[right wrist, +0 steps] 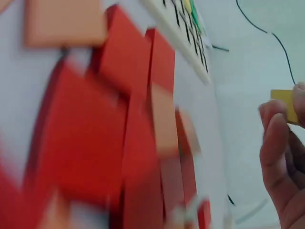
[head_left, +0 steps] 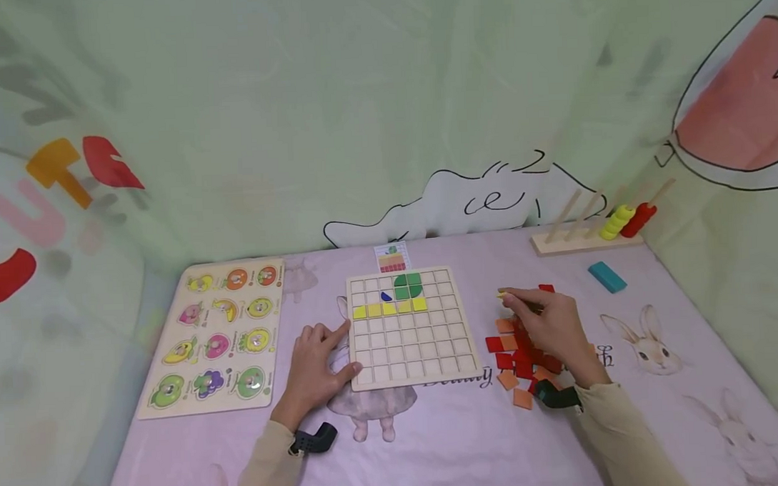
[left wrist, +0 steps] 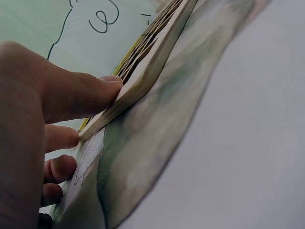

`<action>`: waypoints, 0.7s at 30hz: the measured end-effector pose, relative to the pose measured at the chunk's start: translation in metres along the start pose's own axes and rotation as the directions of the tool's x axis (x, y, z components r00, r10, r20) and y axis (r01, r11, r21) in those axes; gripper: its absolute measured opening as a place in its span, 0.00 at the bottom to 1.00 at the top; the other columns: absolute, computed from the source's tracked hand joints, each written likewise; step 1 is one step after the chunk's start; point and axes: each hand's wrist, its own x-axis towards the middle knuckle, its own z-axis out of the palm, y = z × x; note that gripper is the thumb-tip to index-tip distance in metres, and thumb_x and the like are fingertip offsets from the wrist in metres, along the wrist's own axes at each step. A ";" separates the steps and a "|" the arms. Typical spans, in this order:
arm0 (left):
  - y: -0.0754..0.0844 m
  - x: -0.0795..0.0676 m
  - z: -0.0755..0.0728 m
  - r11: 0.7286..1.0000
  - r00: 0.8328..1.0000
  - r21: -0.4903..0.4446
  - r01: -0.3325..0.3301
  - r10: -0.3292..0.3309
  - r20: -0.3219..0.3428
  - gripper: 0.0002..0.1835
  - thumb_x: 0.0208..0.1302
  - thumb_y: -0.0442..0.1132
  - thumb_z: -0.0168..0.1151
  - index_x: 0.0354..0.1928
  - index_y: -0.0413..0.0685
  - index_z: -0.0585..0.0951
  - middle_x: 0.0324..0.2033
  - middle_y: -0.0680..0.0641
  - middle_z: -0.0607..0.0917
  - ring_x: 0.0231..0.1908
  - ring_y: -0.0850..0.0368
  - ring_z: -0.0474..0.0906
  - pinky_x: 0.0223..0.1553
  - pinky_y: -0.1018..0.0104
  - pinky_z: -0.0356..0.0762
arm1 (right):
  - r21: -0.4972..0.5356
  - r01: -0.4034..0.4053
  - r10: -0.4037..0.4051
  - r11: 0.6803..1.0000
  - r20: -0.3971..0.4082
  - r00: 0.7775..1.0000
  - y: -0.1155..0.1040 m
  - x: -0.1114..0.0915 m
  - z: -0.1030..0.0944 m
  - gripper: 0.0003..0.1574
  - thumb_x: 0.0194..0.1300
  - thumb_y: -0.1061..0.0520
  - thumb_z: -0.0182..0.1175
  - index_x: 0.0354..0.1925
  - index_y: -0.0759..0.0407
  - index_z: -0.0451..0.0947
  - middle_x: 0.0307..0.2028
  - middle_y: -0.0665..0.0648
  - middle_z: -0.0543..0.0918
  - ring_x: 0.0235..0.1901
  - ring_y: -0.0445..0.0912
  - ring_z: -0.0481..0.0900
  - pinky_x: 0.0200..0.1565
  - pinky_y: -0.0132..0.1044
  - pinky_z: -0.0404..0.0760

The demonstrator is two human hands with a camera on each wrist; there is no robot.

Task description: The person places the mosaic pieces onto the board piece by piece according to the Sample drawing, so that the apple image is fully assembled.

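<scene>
Yellow tile [right wrist: 281, 100] pinched in right hand [head_left: 553, 327], near the far end of the scattered red and orange tiles [head_left: 524, 356]. Left hand [head_left: 312, 369] touches left edge of grid board [head_left: 409, 358], thumb and forefinger spread apart.

On the table [head_left: 467, 440], the puzzle [head_left: 202, 409] lies left of the board [head_left: 408, 353], the tiles [head_left: 524, 356] right. The card [head_left: 392, 258] lies behind the board, the rack [head_left: 559, 247] behind the block [head_left: 607, 277].
</scene>
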 end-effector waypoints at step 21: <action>-0.001 0.000 0.002 1.000 1.000 0.012 0.006 -0.006 -0.001 0.41 0.56 0.57 0.73 0.72 0.52 0.79 0.37 0.49 0.75 0.38 0.56 0.61 0.43 0.59 0.60 | 0.102 -0.109 0.079 0.989 0.265 0.961 -0.036 0.057 0.073 0.19 0.65 0.56 0.75 0.54 0.57 0.89 0.47 0.60 0.88 0.43 0.52 0.80 0.42 0.33 0.78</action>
